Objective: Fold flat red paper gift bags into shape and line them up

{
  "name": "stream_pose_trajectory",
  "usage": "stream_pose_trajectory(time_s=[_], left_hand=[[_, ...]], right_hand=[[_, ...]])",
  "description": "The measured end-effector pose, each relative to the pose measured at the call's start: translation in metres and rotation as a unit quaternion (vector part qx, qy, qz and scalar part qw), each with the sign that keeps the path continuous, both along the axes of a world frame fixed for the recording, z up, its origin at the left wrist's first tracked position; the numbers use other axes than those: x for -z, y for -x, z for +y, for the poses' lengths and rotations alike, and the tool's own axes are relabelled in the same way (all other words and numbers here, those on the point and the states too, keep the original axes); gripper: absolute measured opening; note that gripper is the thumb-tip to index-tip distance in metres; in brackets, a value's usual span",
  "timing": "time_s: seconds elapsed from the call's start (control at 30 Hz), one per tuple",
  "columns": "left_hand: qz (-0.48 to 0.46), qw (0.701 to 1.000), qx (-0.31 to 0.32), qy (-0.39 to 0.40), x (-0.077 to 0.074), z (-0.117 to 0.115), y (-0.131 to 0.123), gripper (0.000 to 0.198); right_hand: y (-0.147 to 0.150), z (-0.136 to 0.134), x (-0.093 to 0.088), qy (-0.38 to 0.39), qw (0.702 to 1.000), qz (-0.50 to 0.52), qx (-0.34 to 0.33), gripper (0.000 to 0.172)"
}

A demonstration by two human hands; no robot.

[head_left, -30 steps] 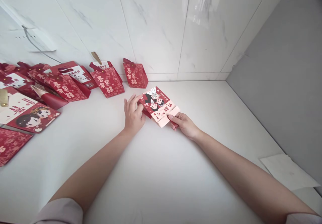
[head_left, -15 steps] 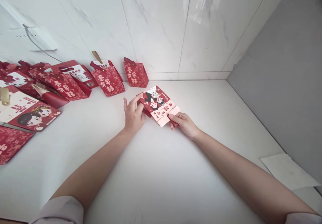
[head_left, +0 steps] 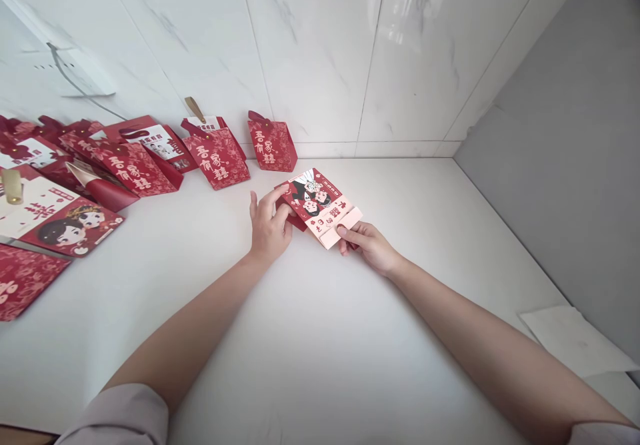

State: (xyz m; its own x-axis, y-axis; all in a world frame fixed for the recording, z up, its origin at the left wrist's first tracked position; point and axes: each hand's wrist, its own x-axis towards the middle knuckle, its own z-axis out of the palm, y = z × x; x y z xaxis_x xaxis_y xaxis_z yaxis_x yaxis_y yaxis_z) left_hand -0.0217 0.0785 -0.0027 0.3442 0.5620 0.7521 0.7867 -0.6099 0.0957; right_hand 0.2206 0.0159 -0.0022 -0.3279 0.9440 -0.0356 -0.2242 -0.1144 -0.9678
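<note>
A red and cream paper gift box point(head_left: 320, 204), printed with a cartoon couple and Chinese characters, is held at a slant above the white countertop. My left hand point(head_left: 271, 226) grips its left end, index finger along the upper edge and other fingers against the red side. At the near right end, my right hand point(head_left: 369, 245) pinches the cream flap, thumb on top and fingers underneath. The box's underside and part of the right fingers are hidden. Behind it, a small red gift box point(head_left: 273, 148) with a ribbon handle stands against the wall.
Another red box point(head_left: 217, 158) stands left of the small one. Several more red boxes point(head_left: 143, 168) crowd the left side, and a box with cartoon faces point(head_left: 75, 222) lies nearer. A white sheet point(head_left: 575, 338) rests at the right edge. A cable point(head_left: 75, 82) hangs along the wall.
The view has shifted slightly. Both hands and the held box have moved a little to the right, and less red shows below the right thumb. Both hands still grip the box.
</note>
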Motion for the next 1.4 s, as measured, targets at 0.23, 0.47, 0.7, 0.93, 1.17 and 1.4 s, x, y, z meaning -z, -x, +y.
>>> stream_pose_trajectory(time_s=[0.23,0.47,0.7,0.93,1.17,1.4], left_hand=[[0.010,1.000,0.013,0.014,-0.002,-0.003,-0.002,0.020],[0.002,0.999,0.019,0.035,-0.005,-0.004,-0.002,0.020],[0.005,0.998,0.033,0.047,-0.006,-0.005,-0.003,0.013],[0.003,0.997,0.047,0.055,-0.006,-0.006,-0.004,0.008],[-0.064,0.989,0.069,0.112,-0.010,-0.005,-0.004,0.014],[-0.106,0.972,0.120,0.172,-0.006,-0.002,0.000,0.028]], right_hand=[[0.000,0.000,0.000,0.006,1.000,0.010,0.002,0.044],[0.001,0.000,-0.003,0.041,0.998,0.047,0.030,0.044],[0.001,-0.001,-0.002,0.022,0.998,0.053,0.040,0.046],[-0.004,0.000,0.001,0.041,0.987,0.125,0.093,0.077],[0.003,0.004,0.006,0.052,0.974,0.121,0.182,0.047],[0.007,-0.001,0.002,0.022,0.989,0.070,0.131,0.039]])
